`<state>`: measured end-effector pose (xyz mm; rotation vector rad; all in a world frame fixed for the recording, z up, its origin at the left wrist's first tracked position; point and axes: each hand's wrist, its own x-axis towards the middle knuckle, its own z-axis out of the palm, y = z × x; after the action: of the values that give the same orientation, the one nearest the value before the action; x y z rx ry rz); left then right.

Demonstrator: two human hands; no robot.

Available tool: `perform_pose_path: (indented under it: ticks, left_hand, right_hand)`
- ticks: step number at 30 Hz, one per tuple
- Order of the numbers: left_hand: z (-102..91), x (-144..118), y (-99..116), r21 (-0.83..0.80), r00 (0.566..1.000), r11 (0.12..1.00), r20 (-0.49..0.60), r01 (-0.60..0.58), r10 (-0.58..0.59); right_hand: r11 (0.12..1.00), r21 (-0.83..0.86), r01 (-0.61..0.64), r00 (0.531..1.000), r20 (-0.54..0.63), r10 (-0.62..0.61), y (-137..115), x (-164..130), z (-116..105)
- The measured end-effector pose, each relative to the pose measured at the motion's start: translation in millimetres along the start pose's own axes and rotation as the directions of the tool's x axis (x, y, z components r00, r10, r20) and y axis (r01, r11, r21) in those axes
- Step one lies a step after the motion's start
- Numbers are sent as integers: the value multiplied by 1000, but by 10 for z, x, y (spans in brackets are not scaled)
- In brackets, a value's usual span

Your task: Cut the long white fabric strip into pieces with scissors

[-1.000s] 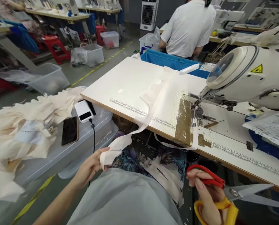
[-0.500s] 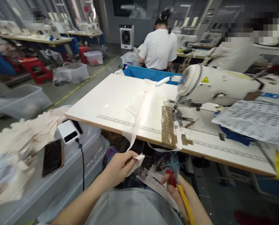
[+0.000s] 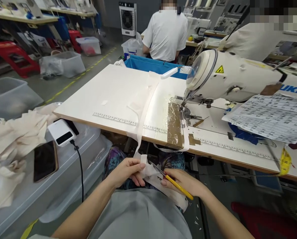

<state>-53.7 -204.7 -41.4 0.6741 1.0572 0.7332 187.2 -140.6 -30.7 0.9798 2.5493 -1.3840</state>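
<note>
Left hand: my left hand (image 3: 128,171) is pinched shut on the white fabric strip (image 3: 141,132), just beside its loose end.
Right hand: my right hand (image 3: 185,182) is wrapped around the yellow-handled scissors (image 3: 172,181), blades pointing to 10 o'clock, tips at the strip.
Strip: I see it hang off the sewing table (image 3: 108,99) edge into my lap, at 12 o'clock from my hands.
Sewing machine: (image 3: 238,79) at 2 o'clock.
Phone: (image 3: 45,160) on a plastic bin (image 3: 63,186) at 9 o'clock.

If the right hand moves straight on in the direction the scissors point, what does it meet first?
Probably the white fabric strip pinched by the left hand: the scissors in the right hand point up-left, tips at its edge. Depth is unclear.
</note>
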Motion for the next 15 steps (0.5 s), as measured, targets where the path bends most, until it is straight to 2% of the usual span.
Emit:
perform_pose_path:
  ticks: [4, 8, 11, 15]
  left_hand:
    - [-84, 19, -86, -47, 998, 998, -38, 41, -43]
    - [-148, 29, -111, -38, 997, 998, -67, 42, -45]
    - [-174, 34, -94, -30, 997, 999, -65, 41, -43]
    - [-180, 46, -74, -31, 997, 999, -60, 41, -43]
  right_hand:
    - [999, -27, 19, 994, 104, -16, -48, 171, -35]
    - [999, 17, 39, 985, 169, -41, -23, 249, -58]
    - [998, 48, 47, 983, 175, -55, 21, 264, -59]
    - [1000, 2, 1, 993, 122, -1, 37, 269, -16]
